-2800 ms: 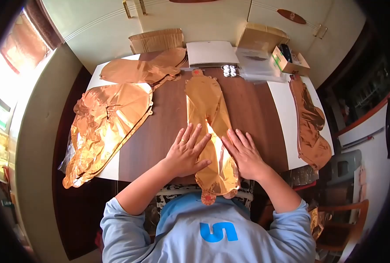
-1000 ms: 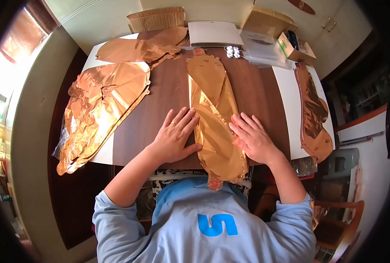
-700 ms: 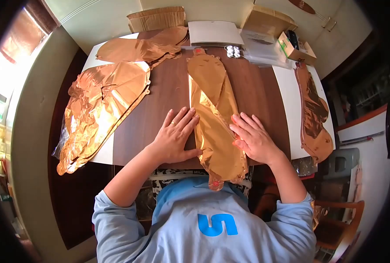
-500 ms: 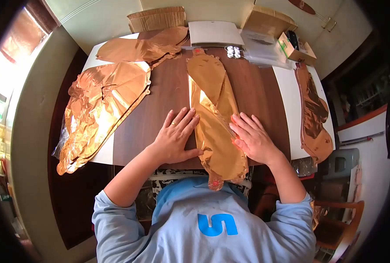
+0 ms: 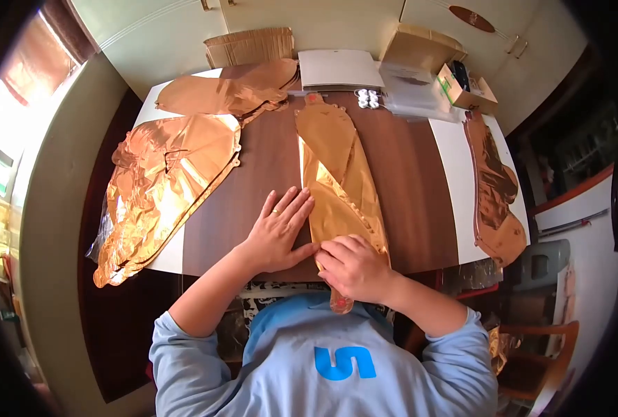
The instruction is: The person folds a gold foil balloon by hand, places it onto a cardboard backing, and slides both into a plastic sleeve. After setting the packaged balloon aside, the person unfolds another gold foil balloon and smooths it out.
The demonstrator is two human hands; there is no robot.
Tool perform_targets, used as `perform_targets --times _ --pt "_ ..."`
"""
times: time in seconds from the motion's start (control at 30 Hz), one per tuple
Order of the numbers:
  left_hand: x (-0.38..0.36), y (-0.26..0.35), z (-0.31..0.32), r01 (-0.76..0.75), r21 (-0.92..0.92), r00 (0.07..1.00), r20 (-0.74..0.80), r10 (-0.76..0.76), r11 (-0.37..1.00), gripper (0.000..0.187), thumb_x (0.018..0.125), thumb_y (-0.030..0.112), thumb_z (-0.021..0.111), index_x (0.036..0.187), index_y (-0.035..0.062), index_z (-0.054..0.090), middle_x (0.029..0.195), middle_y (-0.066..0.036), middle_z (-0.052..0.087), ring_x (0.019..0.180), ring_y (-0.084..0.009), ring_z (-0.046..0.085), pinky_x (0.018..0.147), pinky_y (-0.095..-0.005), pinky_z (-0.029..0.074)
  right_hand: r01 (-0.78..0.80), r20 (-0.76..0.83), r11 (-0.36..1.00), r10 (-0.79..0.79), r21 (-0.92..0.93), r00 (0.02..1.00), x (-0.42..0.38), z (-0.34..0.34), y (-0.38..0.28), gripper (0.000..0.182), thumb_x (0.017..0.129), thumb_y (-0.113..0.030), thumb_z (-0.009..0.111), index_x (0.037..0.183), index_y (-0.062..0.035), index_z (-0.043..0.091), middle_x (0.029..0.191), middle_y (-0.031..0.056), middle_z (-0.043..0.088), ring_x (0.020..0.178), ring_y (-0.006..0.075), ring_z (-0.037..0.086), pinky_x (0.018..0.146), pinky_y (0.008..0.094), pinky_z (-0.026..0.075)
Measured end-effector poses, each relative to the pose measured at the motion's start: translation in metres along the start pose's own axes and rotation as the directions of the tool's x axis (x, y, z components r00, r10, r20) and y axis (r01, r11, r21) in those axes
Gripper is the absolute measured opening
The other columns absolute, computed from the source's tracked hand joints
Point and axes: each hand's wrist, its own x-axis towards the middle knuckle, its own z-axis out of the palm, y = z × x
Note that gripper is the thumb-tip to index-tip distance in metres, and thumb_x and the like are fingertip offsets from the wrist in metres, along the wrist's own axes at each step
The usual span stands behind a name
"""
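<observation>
Both hands rest at the table's [image 5: 420,208] near edge. Right hand [image 5: 354,267] lies curled, fingers bent over the near end of the foil balloon [image 5: 336,181], gripping it. Left hand [image 5: 277,233] lies flat and spread, fingers extended, thumb touching the balloon's left edge. Balloon lies lengthwise along the table's middle.

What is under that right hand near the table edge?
The right hand lies on the near end of the long gold foil balloon, which lies on the wooden table. The foil directly beneath the palm is covered, so its state cannot be seen.
</observation>
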Motion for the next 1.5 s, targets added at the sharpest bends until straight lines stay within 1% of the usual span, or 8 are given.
perform_targets --times 0.17,0.53,0.7,0.8,0.9,1.27,1.43,1.5 --pt "0.003 -0.004 0.001 0.007 0.008 1.0 -0.028 -0.007 1.0 0.072 0.093 0.043 0.062 0.15 0.0039 0.039 0.157 -0.015 0.038 0.148 -0.0337 0.029 0.121 -0.055 0.016 0.024 0.036 0.989 -0.019 -0.144 0.999 0.002 0.009 -0.006 0.039 0.082 -0.026 0.073 0.112 -0.0031 0.065 0.115 0.0104 0.059 0.108 0.0264 0.053 0.093 0.0402 0.042" --pt "0.085 -0.087 -0.001 0.211 0.26 0.975 -0.129 -0.183 0.942 0.069 0.094 0.048 0.058 0.148 0.0071 0.043 0.153 -0.014 0.043 0.147 -0.0349 0.031 0.121 -0.0525 0.017 0.007 0.074 0.985 0.006 -0.174 0.997 0.0 0.009 -0.008 0.043 0.08 -0.023 0.075 0.118 -0.0053 0.065 0.119 0.0086 0.06 0.111 0.0249 0.052 0.096 0.0401 0.042" --pt "0.078 -0.069 0.009 0.191 0.15 0.873 -0.477 -0.098 0.97 0.067 0.083 0.034 0.072 0.139 0.0044 0.051 0.142 -0.017 0.051 0.136 -0.0374 0.043 0.115 -0.0553 0.028 0.029 0.041 0.988 -0.023 -0.15 0.999 0.002 0.007 -0.005 0.045 0.08 -0.029 0.075 0.116 -0.0042 0.064 0.111 0.008 0.06 0.106 0.0242 0.055 0.092 0.0384 0.044" --pt "0.049 -0.025 -0.005 0.059 0.029 0.941 -0.335 -0.046 0.998 0.064 0.087 0.034 0.071 0.14 0.0049 0.05 0.143 -0.016 0.05 0.139 -0.0362 0.041 0.116 -0.0558 0.026 0.019 0.047 0.99 -0.013 -0.143 0.999 0.004 0.005 -0.005 0.044 0.08 -0.029 0.075 0.115 -0.0044 0.065 0.11 0.0081 0.06 0.106 0.0244 0.055 0.092 0.0383 0.044" --pt "0.031 -0.014 0.004 0.074 0.033 0.979 -0.192 -0.066 0.997 0.064 0.089 0.039 0.068 0.139 0.0032 0.052 0.147 -0.014 0.049 0.141 -0.0343 0.04 0.118 -0.0558 0.024 0.015 0.069 0.987 -0.005 -0.158 0.998 0.004 0.007 -0.006 0.044 0.08 -0.028 0.075 0.116 -0.0044 0.066 0.113 0.0083 0.061 0.109 0.0247 0.054 0.094 0.0386 0.043" --pt "0.104 -0.089 0.013 0.199 0.269 0.958 -0.256 -0.129 0.943 0.063 0.093 0.046 0.058 0.14 0.0047 0.052 0.147 -0.011 0.05 0.143 -0.0326 0.038 0.12 -0.0546 0.019 0.059 0.076 0.971 -0.043 -0.232 0.996 0.003 0.007 -0.01 0.046 0.081 -0.03 0.073 0.118 -0.0038 0.066 0.114 0.0097 0.061 0.111 0.0244 0.055 0.094 0.0386 0.043" --pt "0.11 -0.088 0.008 0.26 0.128 0.947 -0.229 -0.227 0.957 0.067 0.095 0.046 0.056 0.145 0.0038 0.046 0.151 -0.013 0.046 0.144 -0.0338 0.035 0.12 -0.0546 0.019 0.041 0.053 0.988 -0.033 -0.151 0.998 0.001 0.01 -0.009 0.048 0.082 -0.029 0.074 0.121 -0.0031 0.065 0.115 0.0096 0.061 0.112 0.025 0.055 0.094 0.0398 0.043" --pt "0.101 -0.076 0.011 0.279 0.058 0.916 -0.317 -0.248 0.958 0.068 0.095 0.045 0.056 0.147 0.0027 0.042 0.152 -0.016 0.044 0.145 -0.0351 0.034 0.119 -0.0553 0.019 0.003 0.0 0.996 -0.003 -0.084 1.0 -0.003 0.002 -0.004 0.048 0.084 -0.027 0.072 0.123 -0.0022 0.063 0.118 0.0105 0.061 0.114 0.0258 0.055 0.095 0.0411 0.043"
